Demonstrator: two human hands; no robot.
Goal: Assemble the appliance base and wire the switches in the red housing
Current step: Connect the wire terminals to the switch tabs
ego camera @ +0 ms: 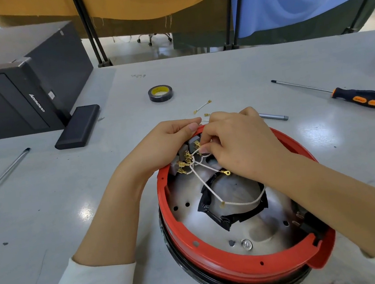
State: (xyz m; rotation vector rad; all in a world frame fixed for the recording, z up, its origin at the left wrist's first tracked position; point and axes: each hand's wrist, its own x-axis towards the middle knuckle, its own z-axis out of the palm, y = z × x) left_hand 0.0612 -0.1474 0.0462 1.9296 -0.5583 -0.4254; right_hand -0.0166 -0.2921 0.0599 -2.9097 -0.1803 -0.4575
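Both hands are at the far rim of the red housing [222, 259], which sits open side up on the grey table [220, 74], near its front edge.

Left hand [170, 141]: comes in from the left, wrist bent, fingers curled over the housing rim from outside. Thumb and forefinger are pressed together at the rim's top — looks like they pinch a white wire there, but the wire's end is hidden under the fingers.

Right hand [236, 143]: reaches across the housing from the right, forearm lying over the right side of the rim. Fingers curled, thumb and forefinger pinching a white wire [197, 151] right at a brass terminal on the grey switches [188, 147].

Switches are mounted inside the far-left wall of the housing, several brass spade terminals sticking out of them. White wires [243, 203] loop from the terminals down across the metal plate [216, 230] in the housing; one ends in a ring lug [227, 172] just beside the right hand. Black tape [217, 216] is stuck around the plate's middle.

Around:
- black tape roll [160, 93] behind the hands, well apart
- a short loose jumper wire [202, 106] between the roll and the hands
- orange-black screwdriver [341, 94] far right, a grey pen-like tool [273, 116] just behind the right hand
- metal rod [1, 175] at left
- black PC tower [16, 80] at far left, a black slab [77, 127] lying beside it

The right hand and forearm hide the right part of the switch bank and the housing wall behind it.
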